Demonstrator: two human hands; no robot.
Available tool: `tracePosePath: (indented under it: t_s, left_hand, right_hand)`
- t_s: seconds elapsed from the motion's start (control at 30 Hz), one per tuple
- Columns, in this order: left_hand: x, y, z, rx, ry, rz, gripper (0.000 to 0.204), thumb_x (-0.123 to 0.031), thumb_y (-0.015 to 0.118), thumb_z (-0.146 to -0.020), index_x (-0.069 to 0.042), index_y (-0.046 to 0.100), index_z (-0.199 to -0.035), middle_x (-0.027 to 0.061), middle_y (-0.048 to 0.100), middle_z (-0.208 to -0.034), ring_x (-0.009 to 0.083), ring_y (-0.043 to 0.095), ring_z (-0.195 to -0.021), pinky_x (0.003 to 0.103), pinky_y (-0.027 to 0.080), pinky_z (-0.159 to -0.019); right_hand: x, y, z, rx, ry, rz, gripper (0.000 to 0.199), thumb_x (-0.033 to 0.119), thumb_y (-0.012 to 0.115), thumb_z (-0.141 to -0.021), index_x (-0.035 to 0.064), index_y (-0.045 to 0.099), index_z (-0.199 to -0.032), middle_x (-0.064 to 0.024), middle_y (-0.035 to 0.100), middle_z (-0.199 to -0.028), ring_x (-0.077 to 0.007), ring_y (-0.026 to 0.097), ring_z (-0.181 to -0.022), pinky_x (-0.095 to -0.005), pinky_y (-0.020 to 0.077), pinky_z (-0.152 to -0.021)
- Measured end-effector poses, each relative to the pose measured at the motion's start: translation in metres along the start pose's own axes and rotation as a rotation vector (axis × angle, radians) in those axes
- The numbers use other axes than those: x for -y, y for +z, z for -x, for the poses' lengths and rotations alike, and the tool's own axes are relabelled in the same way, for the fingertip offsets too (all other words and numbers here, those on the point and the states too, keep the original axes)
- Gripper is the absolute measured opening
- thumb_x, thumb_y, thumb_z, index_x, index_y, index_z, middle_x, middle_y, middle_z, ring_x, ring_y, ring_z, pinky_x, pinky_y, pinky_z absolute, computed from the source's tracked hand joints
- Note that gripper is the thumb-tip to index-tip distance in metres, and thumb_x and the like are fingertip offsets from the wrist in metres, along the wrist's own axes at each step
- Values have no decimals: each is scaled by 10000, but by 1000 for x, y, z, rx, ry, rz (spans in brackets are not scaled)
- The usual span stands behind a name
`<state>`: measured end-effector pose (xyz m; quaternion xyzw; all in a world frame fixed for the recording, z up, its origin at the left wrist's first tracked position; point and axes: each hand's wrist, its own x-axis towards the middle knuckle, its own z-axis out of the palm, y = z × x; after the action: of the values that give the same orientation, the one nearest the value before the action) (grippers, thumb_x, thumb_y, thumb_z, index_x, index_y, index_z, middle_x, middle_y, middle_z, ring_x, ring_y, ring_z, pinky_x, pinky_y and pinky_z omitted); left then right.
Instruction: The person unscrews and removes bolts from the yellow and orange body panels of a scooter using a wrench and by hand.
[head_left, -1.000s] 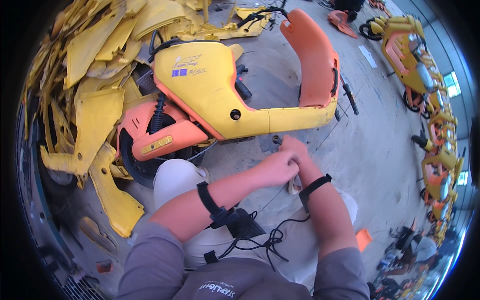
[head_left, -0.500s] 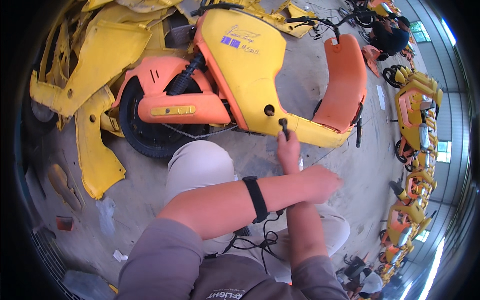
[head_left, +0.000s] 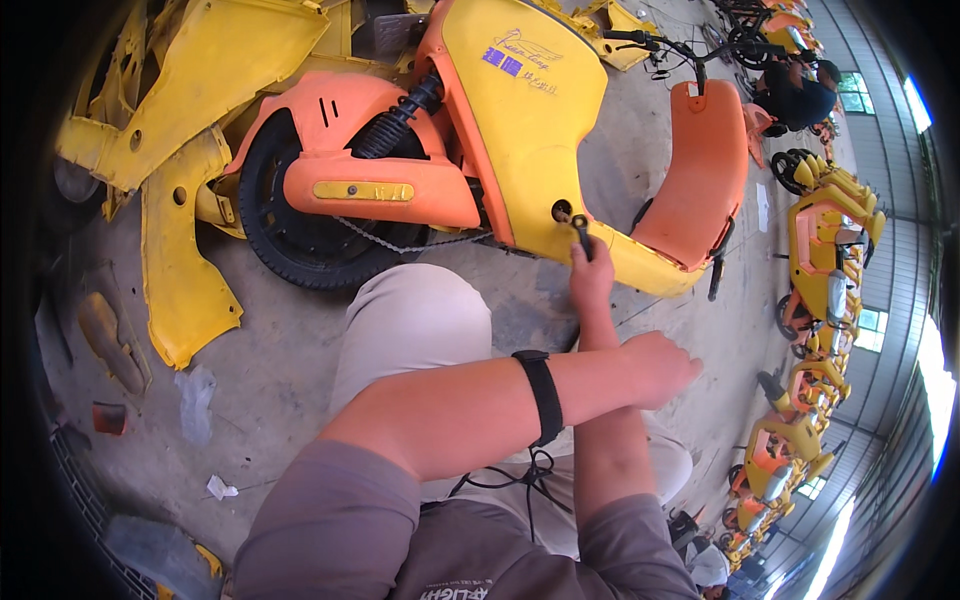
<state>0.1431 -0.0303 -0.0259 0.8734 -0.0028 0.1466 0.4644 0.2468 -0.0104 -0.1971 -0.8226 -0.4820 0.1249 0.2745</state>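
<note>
A yellow and orange scooter [head_left: 520, 110] stands in front of me, with a round hole [head_left: 561, 211] low in its yellow side panel. My right hand [head_left: 592, 268] is closed around a short black wrench [head_left: 582, 236]. The wrench's rounded head is beside that hole, close to the panel; whether it touches cannot be made out. My left forearm, with a black strap [head_left: 541, 398] on it, crosses over my right forearm. My left hand [head_left: 660, 370] is curled closed to the right, apart from the scooter; its palm side is hidden.
Yellow body panels [head_left: 190, 250] are heaped to the left beside the rear wheel [head_left: 300, 220]. A clear plastic bag [head_left: 196, 400] lies on the floor. Several scooters [head_left: 830, 250] line the right side. Another person [head_left: 800, 92] crouches at the far right.
The whole view has shifted slightly, and the scooter appears farther right. My right hand has brought the wrench head closer to the panel hole. My left hand stays curled.
</note>
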Motion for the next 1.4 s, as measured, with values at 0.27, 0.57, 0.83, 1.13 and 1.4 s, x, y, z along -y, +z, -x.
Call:
tracePosePath:
  t_s: [0.27,0.57,0.83,1.13,1.4]
  left_hand:
    - [3,14,-3,4,-22,-36,257,-89,562,-817,-18,554,-1064,154,677,-923,319,681,-871,432,523,-772]
    - [-2,31,1,62,-2,-86,203,-129,504,-863,-22,581,-1017,131,683,-889,304,683,-860,421,517,-767]
    - [-2,36,-1,45,3,-105,183,-132,519,-855,-34,614,-977,123,691,-878,285,688,-850,412,517,-752]
    - [1,35,-3,99,-9,-162,175,-126,569,-817,-40,662,-938,115,702,-889,270,697,-853,402,531,-741]
    - [-2,26,1,204,-52,-164,203,-135,564,-822,-38,674,-962,126,703,-933,274,693,-890,410,529,-761]
  right_hand:
    - [-2,11,1,154,9,-13,258,161,593,-934,-42,540,-1082,-184,658,-921,-334,638,-804,-405,494,-760]
    - [6,8,-10,-109,401,-408,207,162,572,-932,-20,490,-990,-107,582,-774,-213,578,-637,-365,481,-580]
    - [30,7,-13,-105,540,-798,121,148,528,-954,52,463,-917,-27,489,-644,-113,447,-449,-279,373,-401]
    - [31,2,-10,75,575,-795,144,181,529,-966,55,486,-912,-16,467,-629,-132,422,-425,-292,359,-398]
    - [48,-12,-1,548,508,-550,142,164,509,-972,39,475,-913,-42,486,-644,-156,476,-446,-321,398,-432]
